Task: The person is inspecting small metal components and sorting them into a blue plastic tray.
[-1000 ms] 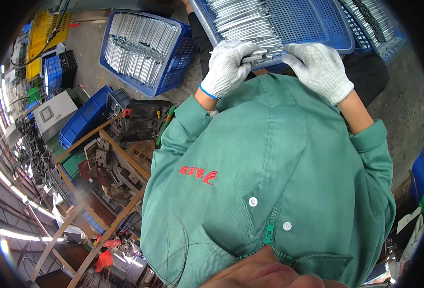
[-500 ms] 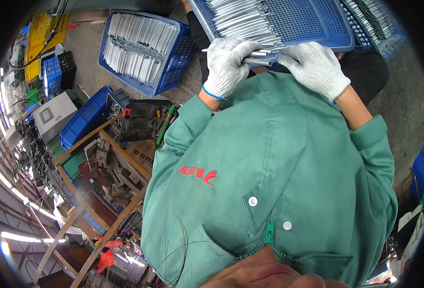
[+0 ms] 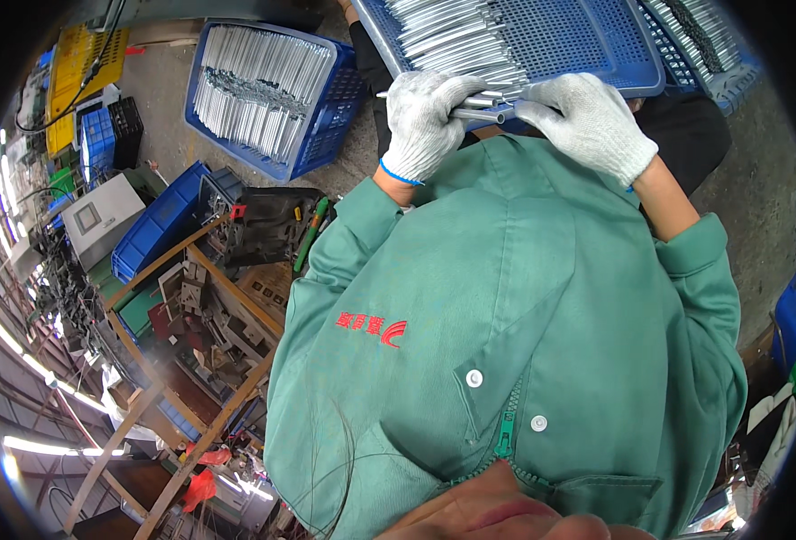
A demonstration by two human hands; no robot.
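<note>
My left hand (image 3: 423,117), in a white knitted glove with a blue cuff edge, is closed around a few silvery metal tubes (image 3: 477,115). Their open ends point right, toward my other glove. My right hand (image 3: 589,126), gloved the same way, is held by those ends with thumb and fingers pinched together; anything between its fingertips is hidden. Just beyond both hands, a blue perforated basket (image 3: 587,45) holds a layer of similar tubes (image 3: 456,40) along its left part.
Farther left on the concrete floor stands another blue basket (image 3: 326,126) packed with metal tubes. A third tube-filled basket (image 3: 731,85) sits at the far right. Wooden framing (image 3: 236,288), a blue bin (image 3: 159,220) and a grey box (image 3: 101,216) crowd the left side.
Both hands have shifted very slightly, and the tubes in the left one have moved a little to the left. The baskets look the same.
</note>
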